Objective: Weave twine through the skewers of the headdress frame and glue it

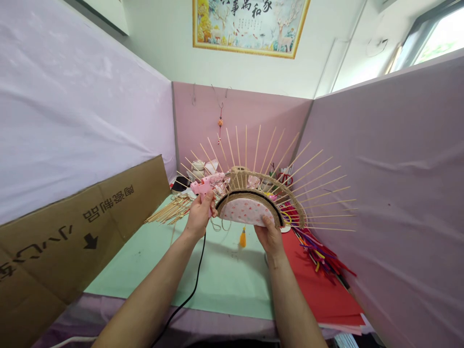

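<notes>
A fan-shaped piece (250, 211) was held above the green table cover (224, 285), its half-round base faced in dotted pink cloth, edged by a black band and twine. Thin sticks were spread outward from it, with an outer twine arc laid across part of them. The base's lower edge was gripped by the right hand (270, 236). A pink glue gun (206, 187) was grasped in the left hand (199, 212), nozzle directed right; whether the twine was touched could not be told. A yellow tassel (242, 238) was seen below the base. Loose sticks (168, 212) were piled left, coloured stems (321, 253) right, on red sheets (311, 295).
</notes>
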`<state>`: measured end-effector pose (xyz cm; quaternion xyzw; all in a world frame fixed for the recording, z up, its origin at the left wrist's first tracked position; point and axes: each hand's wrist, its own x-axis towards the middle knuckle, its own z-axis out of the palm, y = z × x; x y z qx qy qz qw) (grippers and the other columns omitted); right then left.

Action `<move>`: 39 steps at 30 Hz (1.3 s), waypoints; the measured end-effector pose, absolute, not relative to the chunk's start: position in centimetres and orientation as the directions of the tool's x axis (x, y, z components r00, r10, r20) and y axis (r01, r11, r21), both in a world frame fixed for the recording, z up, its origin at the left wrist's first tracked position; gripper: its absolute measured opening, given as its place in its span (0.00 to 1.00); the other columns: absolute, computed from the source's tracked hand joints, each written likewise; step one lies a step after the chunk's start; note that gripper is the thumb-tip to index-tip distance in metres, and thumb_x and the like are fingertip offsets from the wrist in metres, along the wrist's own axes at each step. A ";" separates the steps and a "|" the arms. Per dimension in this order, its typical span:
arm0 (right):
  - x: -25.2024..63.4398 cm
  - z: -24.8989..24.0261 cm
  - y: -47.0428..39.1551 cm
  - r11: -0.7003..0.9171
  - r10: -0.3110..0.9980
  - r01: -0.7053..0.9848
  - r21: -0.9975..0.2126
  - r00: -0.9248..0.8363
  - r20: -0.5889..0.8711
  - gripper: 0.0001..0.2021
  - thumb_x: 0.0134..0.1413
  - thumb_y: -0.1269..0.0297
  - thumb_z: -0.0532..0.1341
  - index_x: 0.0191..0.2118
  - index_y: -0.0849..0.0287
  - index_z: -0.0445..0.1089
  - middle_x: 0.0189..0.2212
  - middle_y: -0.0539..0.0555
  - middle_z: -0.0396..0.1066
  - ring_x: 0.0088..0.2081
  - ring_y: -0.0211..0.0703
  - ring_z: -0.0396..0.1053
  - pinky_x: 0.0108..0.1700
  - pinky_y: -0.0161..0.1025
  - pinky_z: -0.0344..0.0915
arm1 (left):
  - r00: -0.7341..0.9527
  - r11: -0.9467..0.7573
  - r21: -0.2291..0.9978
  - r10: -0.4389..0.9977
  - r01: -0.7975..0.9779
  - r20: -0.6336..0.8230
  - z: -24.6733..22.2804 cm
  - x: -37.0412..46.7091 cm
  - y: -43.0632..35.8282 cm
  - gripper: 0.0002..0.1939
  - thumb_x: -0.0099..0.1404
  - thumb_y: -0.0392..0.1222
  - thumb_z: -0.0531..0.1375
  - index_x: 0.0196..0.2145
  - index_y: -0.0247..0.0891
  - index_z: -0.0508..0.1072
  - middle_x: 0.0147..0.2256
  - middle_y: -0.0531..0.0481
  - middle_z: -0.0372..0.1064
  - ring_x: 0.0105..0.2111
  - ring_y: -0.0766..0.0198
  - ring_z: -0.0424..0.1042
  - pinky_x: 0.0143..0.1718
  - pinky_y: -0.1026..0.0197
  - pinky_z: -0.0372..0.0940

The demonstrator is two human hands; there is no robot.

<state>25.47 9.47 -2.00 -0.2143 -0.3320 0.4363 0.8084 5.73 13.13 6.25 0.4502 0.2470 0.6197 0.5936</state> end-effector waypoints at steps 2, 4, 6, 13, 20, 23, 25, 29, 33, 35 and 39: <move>25.4 -2.0 9.4 0.527 0.848 -0.562 -0.637 0.399 0.349 0.22 0.43 0.67 0.68 0.48 0.48 0.70 0.49 0.48 0.74 0.54 0.46 0.67 0.63 0.54 0.56 | 0.105 -0.177 0.840 0.958 -0.513 0.266 6.3 5.8 13.1 0.20 0.53 0.56 0.66 0.26 0.37 0.65 0.17 0.59 0.56 0.15 0.74 0.54 0.16 0.69 0.54; 25.4 -1.9 9.4 0.527 0.848 -0.565 -0.635 0.402 0.346 0.22 0.43 0.67 0.68 0.48 0.48 0.70 0.49 0.48 0.73 0.54 0.46 0.67 0.63 0.54 0.56 | 0.095 -0.183 0.836 0.958 -0.518 0.269 6.3 5.7 13.1 0.20 0.52 0.56 0.66 0.26 0.37 0.65 0.17 0.59 0.56 0.15 0.74 0.55 0.16 0.69 0.54; 25.5 -2.0 9.5 0.526 0.848 -0.565 -0.635 0.404 0.343 0.22 0.43 0.67 0.68 0.48 0.49 0.70 0.49 0.48 0.73 0.54 0.46 0.67 0.63 0.54 0.56 | 0.092 -0.184 0.834 0.959 -0.520 0.268 6.3 5.7 13.1 0.20 0.52 0.56 0.66 0.26 0.37 0.66 0.18 0.58 0.57 0.16 0.74 0.55 0.16 0.69 0.54; 25.6 -2.1 9.5 0.526 0.848 -0.573 -0.628 0.403 0.343 0.21 0.43 0.68 0.68 0.47 0.48 0.71 0.48 0.48 0.74 0.53 0.46 0.69 0.62 0.54 0.57 | 0.116 -0.160 0.832 0.959 -0.531 0.258 6.2 5.6 13.3 0.20 0.53 0.55 0.66 0.26 0.37 0.65 0.18 0.59 0.56 0.16 0.75 0.54 0.16 0.69 0.55; 25.6 -2.1 9.5 0.531 0.846 -0.558 -0.638 0.401 0.353 0.21 0.43 0.67 0.68 0.47 0.48 0.71 0.48 0.48 0.74 0.54 0.46 0.68 0.63 0.54 0.57 | 0.113 -0.162 0.840 0.960 -0.517 0.255 6.4 5.6 13.1 0.21 0.52 0.57 0.66 0.25 0.37 0.64 0.17 0.60 0.55 0.15 0.75 0.53 0.16 0.69 0.54; 25.5 -2.1 9.4 0.525 0.848 -0.558 -0.643 0.405 0.341 0.22 0.42 0.66 0.68 0.47 0.48 0.71 0.49 0.47 0.74 0.55 0.46 0.67 0.63 0.54 0.56 | 0.127 -0.152 0.841 0.959 -0.520 0.253 6.4 5.5 13.3 0.21 0.52 0.57 0.66 0.25 0.37 0.64 0.18 0.60 0.56 0.15 0.75 0.53 0.16 0.69 0.54; 25.5 -2.1 9.4 0.518 0.853 -0.564 -0.644 0.401 0.334 0.22 0.43 0.67 0.68 0.47 0.48 0.70 0.49 0.47 0.74 0.54 0.46 0.67 0.63 0.54 0.56 | 0.138 -0.147 0.838 0.957 -0.525 0.255 6.3 5.5 13.5 0.21 0.52 0.57 0.66 0.26 0.37 0.64 0.18 0.59 0.56 0.16 0.75 0.54 0.17 0.69 0.55; 25.4 -2.0 9.3 0.518 0.853 -0.582 -0.627 0.404 0.329 0.21 0.42 0.68 0.68 0.46 0.48 0.71 0.47 0.47 0.75 0.53 0.45 0.69 0.62 0.54 0.57 | 0.074 -0.197 0.827 0.958 -0.526 0.276 6.6 5.5 13.8 0.21 0.52 0.56 0.66 0.25 0.37 0.65 0.17 0.60 0.56 0.15 0.74 0.55 0.16 0.69 0.55; 25.5 -1.8 9.3 0.521 0.851 -0.588 -0.619 0.416 0.321 0.21 0.41 0.68 0.69 0.45 0.48 0.72 0.47 0.47 0.75 0.53 0.46 0.69 0.62 0.54 0.57 | -0.033 -0.304 0.814 0.943 -0.495 0.332 7.2 4.2 13.9 0.19 0.54 0.56 0.64 0.27 0.37 0.66 0.18 0.59 0.55 0.16 0.73 0.55 0.17 0.68 0.55; 25.6 -1.8 9.3 0.537 0.840 -0.578 -0.614 0.437 0.323 0.21 0.41 0.69 0.68 0.45 0.48 0.72 0.47 0.47 0.75 0.53 0.46 0.68 0.62 0.53 0.57 | -0.099 -0.366 0.838 0.928 -0.405 0.358 7.2 2.4 13.7 0.19 0.54 0.56 0.64 0.28 0.37 0.67 0.18 0.59 0.55 0.16 0.73 0.55 0.18 0.68 0.54; 25.9 -1.9 9.4 0.585 0.801 -0.544 -0.602 0.504 0.323 0.19 0.43 0.70 0.67 0.45 0.49 0.72 0.47 0.47 0.75 0.53 0.44 0.68 0.63 0.52 0.57 | -0.216 -0.386 0.911 0.886 0.143 0.409 6.1 -4.0 12.6 0.17 0.56 0.55 0.61 0.29 0.38 0.66 0.19 0.57 0.58 0.19 0.69 0.59 0.22 0.65 0.55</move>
